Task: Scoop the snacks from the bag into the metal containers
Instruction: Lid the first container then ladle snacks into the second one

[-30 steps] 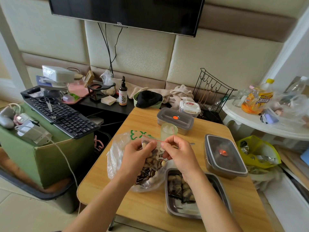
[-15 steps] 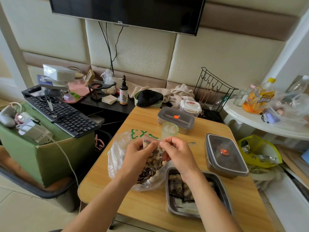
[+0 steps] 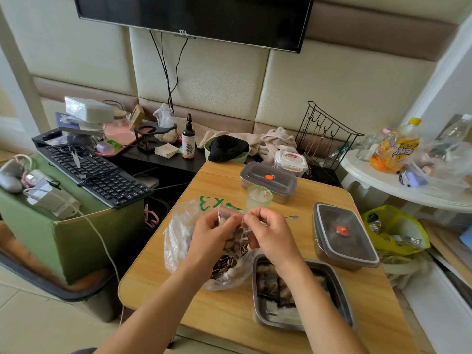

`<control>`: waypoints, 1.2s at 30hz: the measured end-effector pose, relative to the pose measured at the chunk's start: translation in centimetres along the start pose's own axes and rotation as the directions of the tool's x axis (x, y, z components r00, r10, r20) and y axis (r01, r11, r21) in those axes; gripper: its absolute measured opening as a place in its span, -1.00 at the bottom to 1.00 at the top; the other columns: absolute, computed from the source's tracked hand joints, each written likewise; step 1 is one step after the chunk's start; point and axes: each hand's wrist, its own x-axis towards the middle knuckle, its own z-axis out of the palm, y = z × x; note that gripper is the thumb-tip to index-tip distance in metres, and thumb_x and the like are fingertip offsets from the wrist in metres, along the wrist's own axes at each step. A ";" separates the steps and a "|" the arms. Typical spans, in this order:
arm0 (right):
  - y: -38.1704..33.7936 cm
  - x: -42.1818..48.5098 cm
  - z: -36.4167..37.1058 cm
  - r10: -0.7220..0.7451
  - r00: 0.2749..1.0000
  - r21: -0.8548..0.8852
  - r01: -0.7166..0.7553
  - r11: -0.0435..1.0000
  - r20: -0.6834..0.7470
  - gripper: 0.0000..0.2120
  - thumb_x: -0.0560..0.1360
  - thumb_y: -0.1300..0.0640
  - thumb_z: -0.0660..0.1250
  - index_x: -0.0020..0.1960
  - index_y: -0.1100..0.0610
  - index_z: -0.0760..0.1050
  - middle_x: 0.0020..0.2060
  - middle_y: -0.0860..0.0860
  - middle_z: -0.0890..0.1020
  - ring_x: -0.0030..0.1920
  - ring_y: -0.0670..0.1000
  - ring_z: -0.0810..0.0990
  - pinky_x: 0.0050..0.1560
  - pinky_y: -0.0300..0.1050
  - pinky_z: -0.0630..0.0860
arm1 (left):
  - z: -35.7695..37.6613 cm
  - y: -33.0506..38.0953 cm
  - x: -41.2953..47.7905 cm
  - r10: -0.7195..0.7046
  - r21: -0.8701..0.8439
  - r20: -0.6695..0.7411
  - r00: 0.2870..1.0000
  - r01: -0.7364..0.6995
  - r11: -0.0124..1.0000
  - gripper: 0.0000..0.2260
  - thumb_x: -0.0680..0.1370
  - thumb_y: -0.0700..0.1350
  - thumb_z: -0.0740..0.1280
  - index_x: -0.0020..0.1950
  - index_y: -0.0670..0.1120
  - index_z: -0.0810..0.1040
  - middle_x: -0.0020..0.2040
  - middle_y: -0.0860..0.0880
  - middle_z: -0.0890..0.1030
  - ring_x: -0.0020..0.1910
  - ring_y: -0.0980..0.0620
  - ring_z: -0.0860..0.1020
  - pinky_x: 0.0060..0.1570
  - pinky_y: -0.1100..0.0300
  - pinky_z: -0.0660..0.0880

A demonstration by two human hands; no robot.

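Observation:
A large clear plastic bag (image 3: 178,233) with green print lies on the wooden table (image 3: 229,312), holding sunflower seeds. Above it my left hand (image 3: 212,238) grips a small clear zip pouch of nuts (image 3: 227,221) with a red strip along its top. My right hand (image 3: 270,233) pinches the pouch's top right corner. An open metal container (image 3: 342,297) with dark snack packets in it sits under my right forearm. Two lidded metal containers stand further off, one at the right (image 3: 344,236) and one at the back (image 3: 268,180). A spoon handle (image 3: 291,217) shows behind my right hand.
A small green cup (image 3: 258,199) stands behind the hands. A keyboard (image 3: 97,172) lies on a green box at the left, a wire rack (image 3: 324,139) stands behind the table, and a yellow bag (image 3: 393,226) and a white side table (image 3: 398,185) are at the right.
My hands have drawn closer together on the small pouch's top edge. The bag and containers have not moved.

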 end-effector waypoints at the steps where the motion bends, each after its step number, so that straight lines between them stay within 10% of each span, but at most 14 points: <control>1: -0.1 0.0 -0.2 0.021 1.000 0.009 -0.021 1.000 0.019 -0.80 0.64 0.09 0.35 -0.13 0.12 0.63 -0.43 -0.18 0.57 -0.44 -0.03 0.52 -0.32 -0.07 0.46 | 0.0 0.0 0.0 0.003 -0.003 -0.003 1.000 -0.003 1.000 -0.87 0.62 -0.14 0.41 0.02 -0.22 0.66 -0.10 -0.33 0.67 -0.25 -0.17 0.66 -0.30 0.05 0.62; 11: 0.5 0.1 -0.5 -0.016 0.999 -0.013 0.017 1.000 0.038 -0.88 0.59 0.20 0.41 -0.13 0.12 0.59 -0.36 -0.12 0.59 -0.43 -0.04 0.50 -0.35 -0.10 0.48 | 0.0 -0.4 0.2 0.036 0.066 -0.011 0.999 -0.035 0.997 -0.89 0.62 -0.21 0.39 -0.07 -0.21 0.66 -0.31 -0.12 0.66 -0.37 -0.04 0.61 -0.41 0.13 0.58; 19: 0.6 -0.1 -0.1 -0.113 0.992 -0.269 0.095 0.959 -0.054 -0.83 0.55 0.14 0.45 -0.20 0.08 0.53 -0.43 -0.09 0.57 -0.44 -0.09 0.50 -0.39 -0.25 0.41 | 0.0 -0.8 0.6 0.073 0.194 -0.063 0.995 -0.059 0.979 -0.87 0.50 0.01 0.48 -0.17 -0.03 0.68 -0.19 -0.26 0.65 -0.20 -0.38 0.61 -0.12 -0.36 0.63; 26: 0.7 0.1 -1.1 -0.084 0.989 -0.179 0.062 0.982 -0.123 -0.87 0.53 0.11 0.40 -0.20 0.03 0.53 -0.26 -0.08 0.62 -0.30 -0.03 0.57 -0.19 0.00 0.59 | 0.6 -0.2 -0.1 0.008 0.054 -0.028 1.000 -0.007 0.999 -0.84 0.65 -0.11 0.38 0.00 -0.21 0.61 -0.14 -0.22 0.69 -0.28 -0.10 0.68 -0.33 0.10 0.65; 36: 1.0 0.1 -1.1 -0.051 0.998 -0.094 0.048 0.994 -0.022 -0.86 0.58 -0.01 0.42 -0.16 -0.06 0.61 -0.22 -0.13 0.66 -0.29 -0.16 0.53 -0.18 -0.11 0.48 | 0.6 -0.1 -0.2 0.007 0.056 0.003 1.000 -0.007 0.998 -0.84 0.65 -0.10 0.36 0.03 -0.20 0.60 -0.09 -0.25 0.69 -0.11 -0.35 0.68 -0.12 -0.21 0.66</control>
